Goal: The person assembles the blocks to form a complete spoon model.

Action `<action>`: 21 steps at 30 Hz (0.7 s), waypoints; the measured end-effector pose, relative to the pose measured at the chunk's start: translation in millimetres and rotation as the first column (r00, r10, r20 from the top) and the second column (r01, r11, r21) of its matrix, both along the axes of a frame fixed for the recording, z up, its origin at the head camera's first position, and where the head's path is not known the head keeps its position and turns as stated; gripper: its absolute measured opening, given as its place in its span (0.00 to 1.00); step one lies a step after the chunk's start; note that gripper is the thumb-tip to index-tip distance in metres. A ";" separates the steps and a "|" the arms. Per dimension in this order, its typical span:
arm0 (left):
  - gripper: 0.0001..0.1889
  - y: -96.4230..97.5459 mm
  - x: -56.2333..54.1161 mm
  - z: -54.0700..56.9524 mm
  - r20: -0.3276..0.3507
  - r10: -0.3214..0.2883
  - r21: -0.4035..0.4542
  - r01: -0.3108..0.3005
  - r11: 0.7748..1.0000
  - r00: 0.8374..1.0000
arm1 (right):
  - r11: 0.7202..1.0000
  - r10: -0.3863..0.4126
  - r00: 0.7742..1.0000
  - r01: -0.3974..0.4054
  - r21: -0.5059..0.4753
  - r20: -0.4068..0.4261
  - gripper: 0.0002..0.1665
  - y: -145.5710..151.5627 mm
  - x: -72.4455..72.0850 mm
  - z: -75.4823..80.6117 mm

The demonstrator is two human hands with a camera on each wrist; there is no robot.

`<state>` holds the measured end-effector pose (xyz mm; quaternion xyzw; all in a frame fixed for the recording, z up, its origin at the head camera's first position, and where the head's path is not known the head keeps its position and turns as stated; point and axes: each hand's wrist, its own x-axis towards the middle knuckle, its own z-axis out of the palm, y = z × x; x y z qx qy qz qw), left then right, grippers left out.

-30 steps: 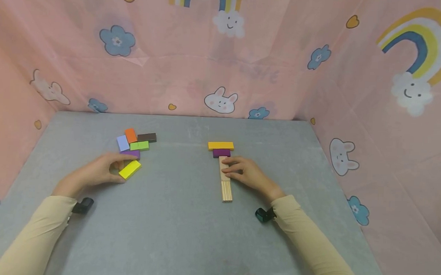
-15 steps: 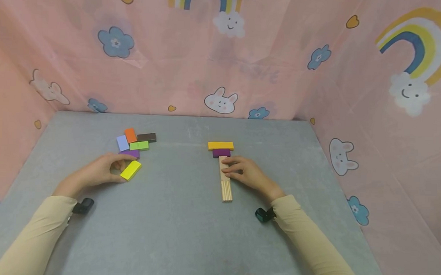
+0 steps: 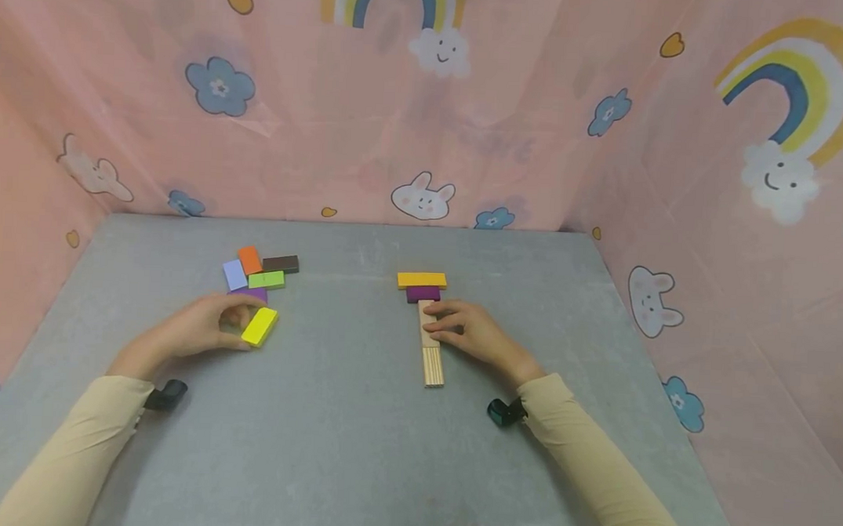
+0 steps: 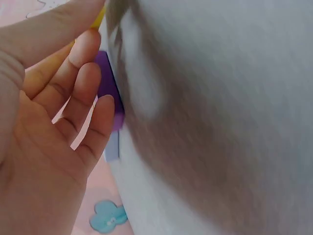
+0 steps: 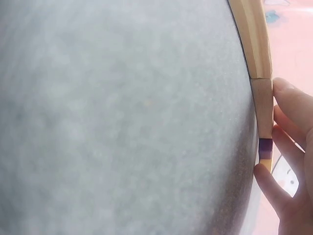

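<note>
In the head view, my left hand (image 3: pixel 203 328) pinches a bright yellow block (image 3: pixel 259 327) between thumb and fingers. Just beyond these fingers lies a purple block (image 3: pixel 252 293), partly covered by the hand; the left wrist view shows this purple block (image 4: pixel 108 83) close behind the fingers. My right hand (image 3: pixel 478 334) rests its fingertips on a plain wooden block (image 3: pixel 427 326). That block joins end to end with a striped wooden piece (image 3: pixel 433 366) on the near side. At its far end sit a dark purple block (image 3: pixel 423 294) and an orange-yellow block (image 3: pixel 421 279), both crosswise.
Beyond the left hand lie a light blue block (image 3: pixel 234 274), an orange block (image 3: pixel 249 259), light green (image 3: pixel 267 279) pieces and a dark brown block (image 3: pixel 280 263). A pink patterned cloth (image 3: pixel 342 134) closes off the grey table's (image 3: pixel 343 448) back and sides.
My left hand has shifted slightly to the right, carrying the yellow block, which has turned more toward upright in the head view. My right hand stays on the wooden block.
</note>
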<state>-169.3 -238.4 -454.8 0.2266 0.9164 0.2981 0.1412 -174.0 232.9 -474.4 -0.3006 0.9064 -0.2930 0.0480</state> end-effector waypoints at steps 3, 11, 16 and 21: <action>0.36 8.9 1.8 0.2 -0.021 0.003 0.021 -0.002 1.000 1.000 | 1.000 -0.005 1.000 0.004 0.002 0.006 0.14 -0.5 0.2 0.0; 0.36 46.4 4.6 -4.5 -0.056 -0.024 0.089 0.028 0.996 0.998 | 1.000 -0.009 1.000 0.009 0.007 0.003 0.14 0.0 -0.4 -1.6; 0.33 76.0 8.8 -3.5 -0.064 -0.068 0.129 0.076 0.989 0.996 | 1.000 -0.001 1.000 0.001 0.002 -0.017 0.14 0.2 -1.3 -2.6; 0.33 104.0 13.2 -3.1 -0.095 -0.088 0.117 0.099 0.988 0.992 | 1.000 0.004 1.000 -0.004 0.000 -0.028 0.14 0.6 -1.7 -3.0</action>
